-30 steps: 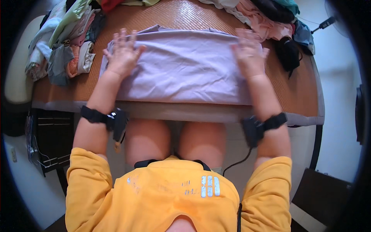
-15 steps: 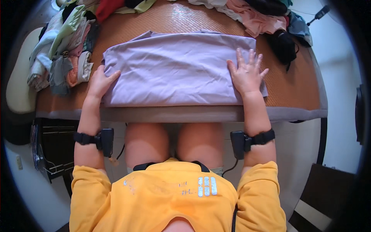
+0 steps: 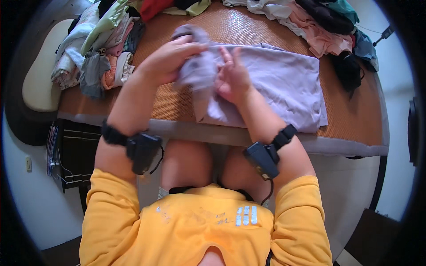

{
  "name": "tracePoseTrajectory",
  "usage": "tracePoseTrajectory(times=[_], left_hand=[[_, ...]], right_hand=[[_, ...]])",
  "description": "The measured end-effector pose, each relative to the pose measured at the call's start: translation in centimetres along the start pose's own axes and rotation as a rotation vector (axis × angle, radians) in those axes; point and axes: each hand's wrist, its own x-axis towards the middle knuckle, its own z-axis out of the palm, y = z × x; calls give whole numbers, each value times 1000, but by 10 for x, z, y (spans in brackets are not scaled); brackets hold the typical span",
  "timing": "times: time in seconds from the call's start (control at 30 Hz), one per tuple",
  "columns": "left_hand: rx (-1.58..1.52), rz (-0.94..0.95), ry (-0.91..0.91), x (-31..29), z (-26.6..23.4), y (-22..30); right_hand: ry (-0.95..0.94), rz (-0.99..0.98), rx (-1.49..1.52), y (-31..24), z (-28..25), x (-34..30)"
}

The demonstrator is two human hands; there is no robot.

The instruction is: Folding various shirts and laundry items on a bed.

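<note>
A lilac piece of folded cloth (image 3: 279, 84) lies across the mat, its left end lifted, bunched and smeared by motion. My left hand (image 3: 166, 62) grips that raised end, fingers wrapped round the fabric. Against the inner side of the lifted part, at the bend, rests my right hand (image 3: 233, 77), its visible fingers stretched out and not closed round the cloth. The right portion of the cloth stays flat, with light wrinkles.
The brown woven mat (image 3: 355, 106) covers the bed-like surface, with a grey front edge. Stacked clothes (image 3: 95, 53) are at the left beside a cream cushion (image 3: 40, 66). More garments (image 3: 310, 26) and a black item (image 3: 346, 71) lie at the far right.
My left hand has taken up the cloth's left end and carried it up and rightward. From the right end, my right hand has moved left to the bend. The view has shifted slightly.
</note>
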Motion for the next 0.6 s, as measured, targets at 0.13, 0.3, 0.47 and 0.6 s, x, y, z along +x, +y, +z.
tracePoseTrajectory(times=[0.13, 0.3, 0.47, 0.6], left_hand=[[204, -117, -43, 23, 76, -4], [851, 280, 319, 41, 23, -59], [696, -67, 452, 22, 17, -79], [561, -76, 367, 26, 38, -73]], right_hand=[[-200, -137, 132, -37, -39, -25], [6, -41, 168, -69, -64, -65], [348, -247, -309, -60, -30, -105], [363, -363, -255, -65, -61, -132]])
